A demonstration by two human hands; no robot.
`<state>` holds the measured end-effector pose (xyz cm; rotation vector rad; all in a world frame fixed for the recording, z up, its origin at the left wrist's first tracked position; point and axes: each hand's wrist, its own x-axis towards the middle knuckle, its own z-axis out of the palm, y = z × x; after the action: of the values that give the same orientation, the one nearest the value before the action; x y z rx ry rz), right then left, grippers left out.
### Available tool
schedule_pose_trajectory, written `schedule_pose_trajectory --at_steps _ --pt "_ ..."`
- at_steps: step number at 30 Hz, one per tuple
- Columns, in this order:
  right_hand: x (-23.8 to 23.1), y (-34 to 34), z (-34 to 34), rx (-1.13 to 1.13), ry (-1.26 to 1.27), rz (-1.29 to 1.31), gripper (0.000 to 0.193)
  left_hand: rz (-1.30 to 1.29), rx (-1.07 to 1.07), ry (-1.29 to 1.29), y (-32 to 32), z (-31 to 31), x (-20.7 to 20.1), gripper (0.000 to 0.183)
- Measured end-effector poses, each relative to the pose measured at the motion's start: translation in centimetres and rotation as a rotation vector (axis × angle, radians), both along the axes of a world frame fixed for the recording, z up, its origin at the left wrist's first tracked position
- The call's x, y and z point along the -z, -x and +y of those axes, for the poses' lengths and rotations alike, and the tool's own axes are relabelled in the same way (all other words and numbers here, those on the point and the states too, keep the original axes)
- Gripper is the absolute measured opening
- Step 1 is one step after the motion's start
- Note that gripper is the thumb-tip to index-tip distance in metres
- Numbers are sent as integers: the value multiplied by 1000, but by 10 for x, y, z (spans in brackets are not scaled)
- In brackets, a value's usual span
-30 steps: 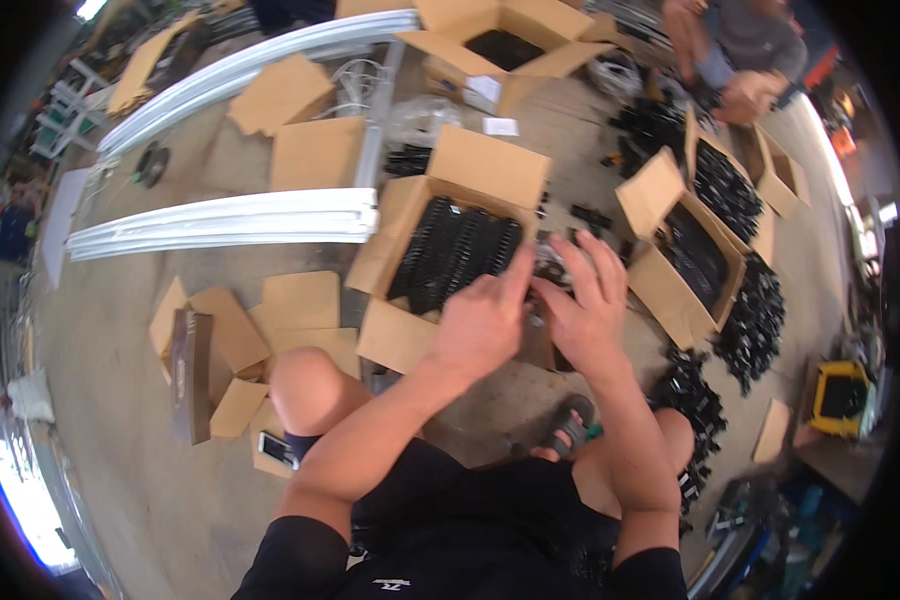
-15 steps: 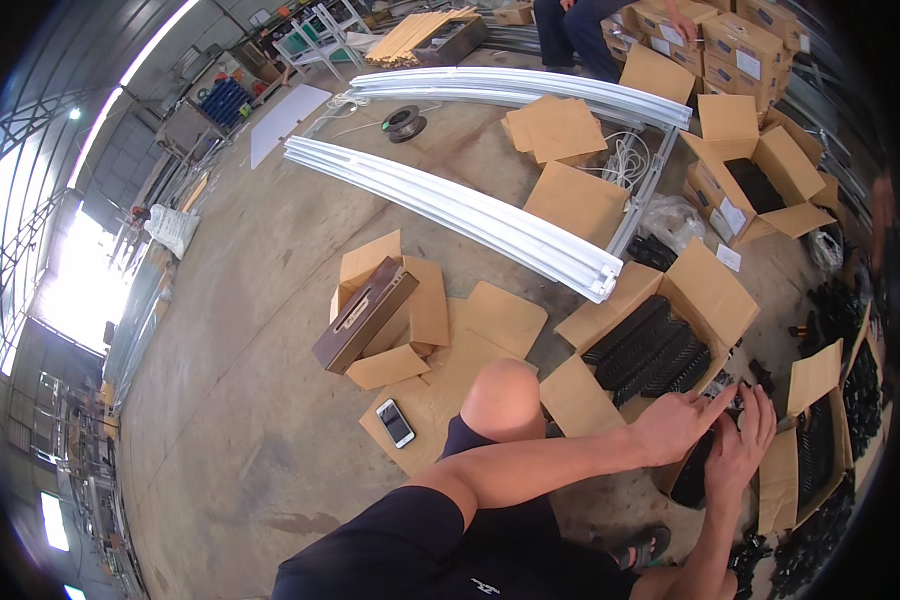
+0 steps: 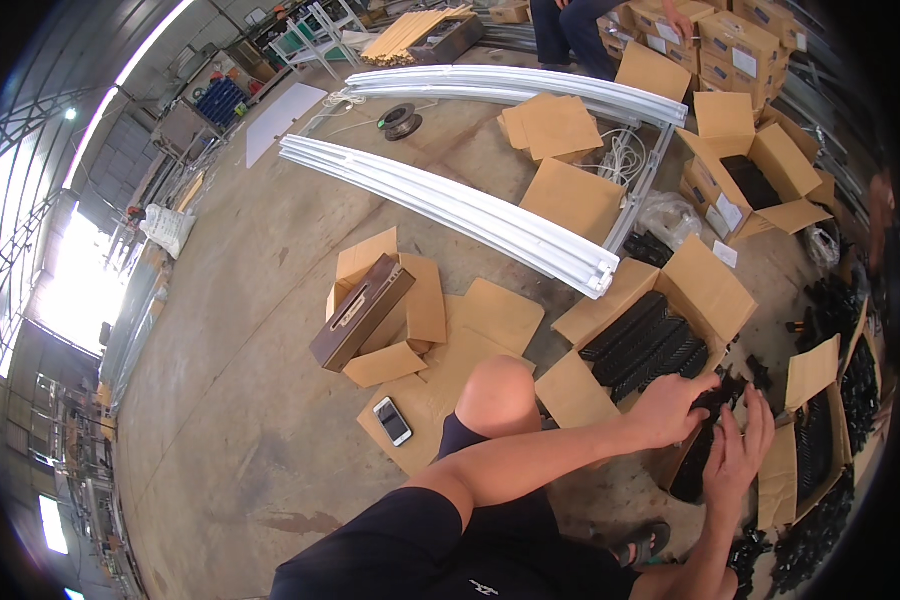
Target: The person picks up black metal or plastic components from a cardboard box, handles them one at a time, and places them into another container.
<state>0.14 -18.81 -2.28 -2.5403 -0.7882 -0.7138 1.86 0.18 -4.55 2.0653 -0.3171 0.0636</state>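
Observation:
My left hand (image 3: 667, 412) reaches across to the right, its fingers bent and pinched at the edge of small black plastic pieces (image 3: 722, 396). Facing it, my right hand (image 3: 740, 445) has its fingers stretched out along the other side of these pieces, thumb apart. The exact shape of the pieces is hard to make out. Below the hands is a narrow box (image 3: 686, 474) with black parts in it, partly covered by my hands and forearm. Just beyond my left hand stands an open carton (image 3: 715, 295) holding rows of ribbed black parts (image 3: 642, 345).
Another carton (image 3: 813, 375) of black parts stands at right, with loose black pieces (image 3: 805, 550) around it. White metal profiles (image 3: 450, 210) lie ahead. A phone (image 3: 392, 421) rests on flat cardboard (image 3: 485, 320) beside a carton with a brown box (image 3: 362, 312). Another person (image 3: 575, 35) is at the back.
My left hand's index finger has drawn back and bent, away from the right fingertips. A gap with black pieces now shows between the hands. The view has shifted slightly.

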Motion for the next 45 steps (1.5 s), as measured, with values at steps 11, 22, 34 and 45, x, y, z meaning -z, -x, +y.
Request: schedule_pose_trajectory --at_steps 11,22,34,45 --pt "12 -2 -11 -39 -262 334 18 33 -109 319 -4 1 -14 30" --pt "11 0 -11 -92 -135 439 18 62 -156 598 -10 -2 -8 27" --pt "17 6 -4 -151 -82 504 21 154 -139 688 -8 2 -4 28" --pt "33 -5 -17 -104 9 579 25 268 -257 1037 -31 8 -18 32"
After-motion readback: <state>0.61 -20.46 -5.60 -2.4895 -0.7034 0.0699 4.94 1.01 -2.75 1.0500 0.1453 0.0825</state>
